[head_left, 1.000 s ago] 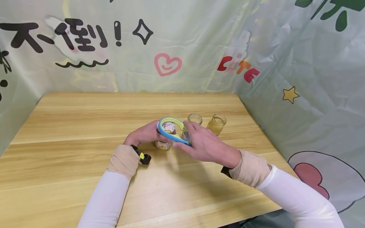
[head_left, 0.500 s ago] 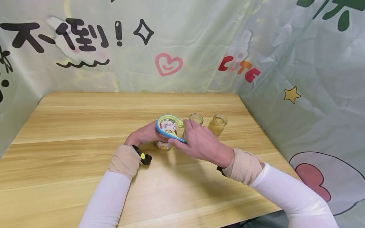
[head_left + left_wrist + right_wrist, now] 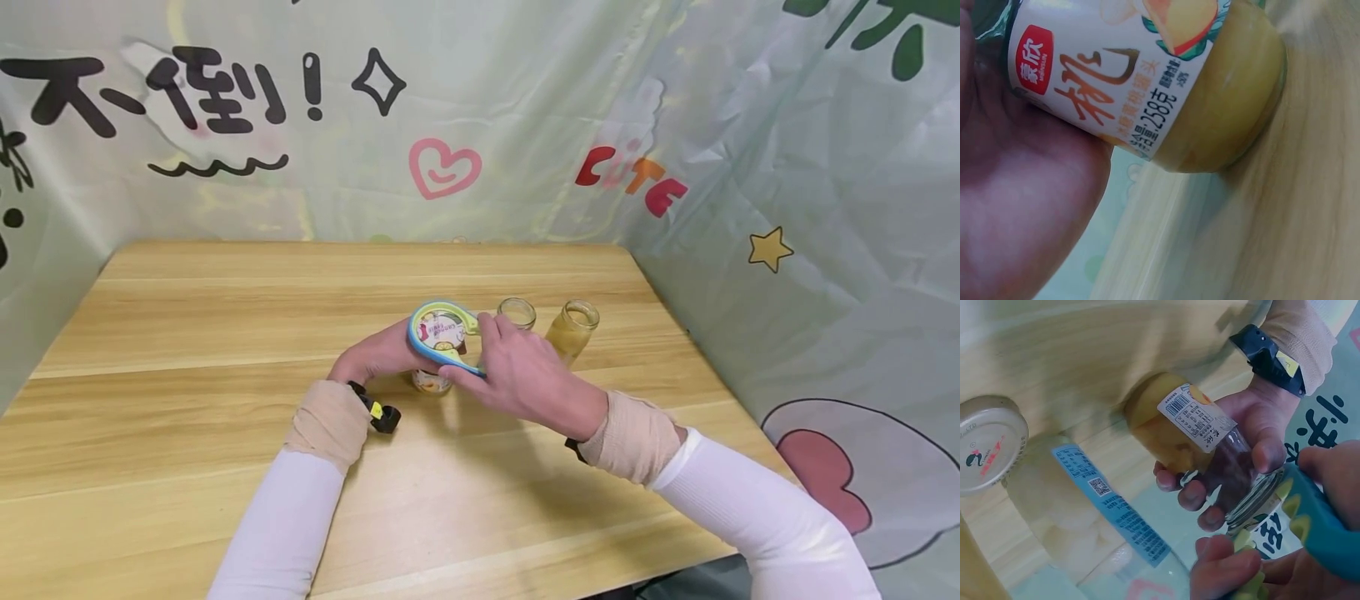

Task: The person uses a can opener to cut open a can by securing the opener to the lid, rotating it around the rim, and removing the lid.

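My left hand (image 3: 382,348) grips a glass jar of peaches (image 3: 1116,81) from the side, with fingers and thumb wrapped round it in the right wrist view. The jar stands on the wooden table, its printed lid (image 3: 442,332) facing up. In my right hand (image 3: 528,375) are the handles of a blue and yellow-green jar opener (image 3: 1319,525), its thumb and fingers curled about them. The opener's loop encircles the lid in the head view. Its toothed inner edge (image 3: 1293,506) shows close by the jar's rim.
Right of the held jar stand an uncapped jar with a blue label (image 3: 1110,503) and an uncapped jar with yellowish contents (image 3: 572,333), partly behind my right hand. A pale loose lid (image 3: 991,447) lies near the blue-labelled jar. A printed curtain (image 3: 525,100) borders the table.
My right hand has shifted slightly left, and the opener's loop has settled from a tilt to lie around the lid. The left hand still holds the jar in place.
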